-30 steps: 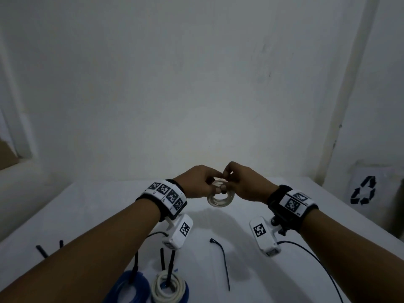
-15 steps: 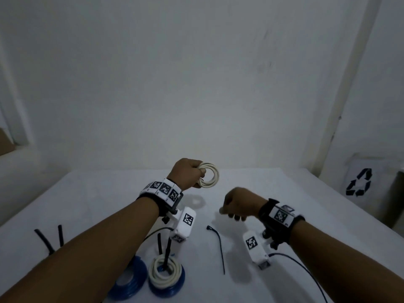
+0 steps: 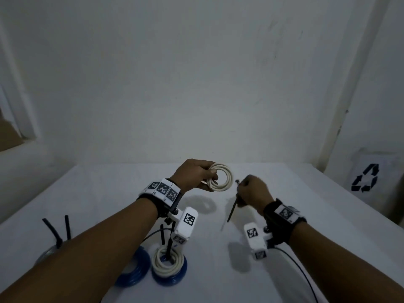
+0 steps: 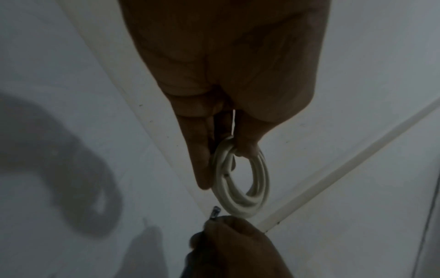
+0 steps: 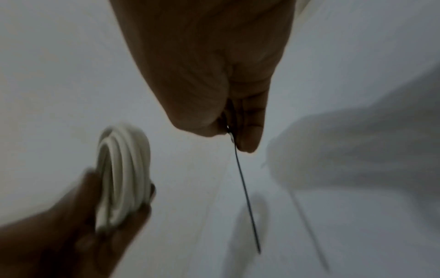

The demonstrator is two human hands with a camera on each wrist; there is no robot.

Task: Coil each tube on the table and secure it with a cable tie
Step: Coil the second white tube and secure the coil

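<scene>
My left hand (image 3: 200, 174) holds a small coil of white tube (image 3: 225, 179) up above the table, pinching its left side between thumb and fingers. In the left wrist view the white coil (image 4: 243, 188) hangs from my fingertips (image 4: 204, 169). To the coil's right, my right hand (image 3: 248, 192) pinches a black cable tie (image 3: 231, 209) near its head, and the strap hangs down toward the table. The right wrist view shows the cable tie (image 5: 245, 195) pointing away from my right hand (image 5: 234, 137), with the white coil (image 5: 123, 175) at its left.
Near me a tied white coil (image 3: 167, 262) lies on a blue coil (image 3: 175, 278), beside another blue coil (image 3: 134, 273). A further coil with black tie ends (image 3: 55, 234) sits at the left. The white table (image 3: 306, 204) runs to a wall; a recycling sign (image 3: 365, 178) is at the right.
My hands have come apart from the coil. The left keeps the white coil raised. The right went down to the table, picked up the loose black cable tie and lifted it beside the coil.
</scene>
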